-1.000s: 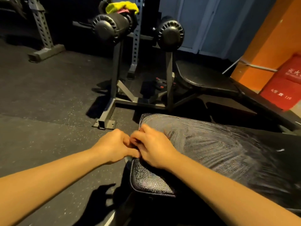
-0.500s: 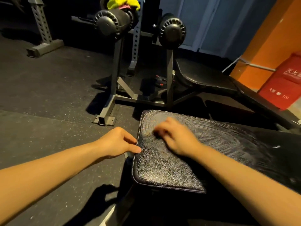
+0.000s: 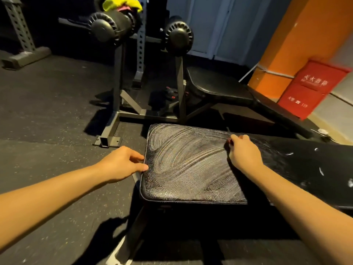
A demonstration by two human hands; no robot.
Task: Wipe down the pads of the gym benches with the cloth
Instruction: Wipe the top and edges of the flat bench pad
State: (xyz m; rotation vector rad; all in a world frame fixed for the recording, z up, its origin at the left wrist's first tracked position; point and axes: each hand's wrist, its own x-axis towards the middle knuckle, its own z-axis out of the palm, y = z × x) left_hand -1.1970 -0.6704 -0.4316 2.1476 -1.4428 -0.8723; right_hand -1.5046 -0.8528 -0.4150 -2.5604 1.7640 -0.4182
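Your right hand (image 3: 246, 153) sits at the far edge of the pad (image 3: 187, 169), fingers (image 3: 237, 139) curled, contents unclear; the pad runs off rightward, left hand (image 3: 122, 163) open, touching its left end.

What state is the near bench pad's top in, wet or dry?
Wet, by the look of it: the near bench pad carries pale curved smear streaks over most of its top. What the film is, cannot tell.

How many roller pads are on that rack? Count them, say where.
2. One roller pad sits top left under the yellow cloth; the other stands right of it, beside the far bench. Others may be hidden behind.
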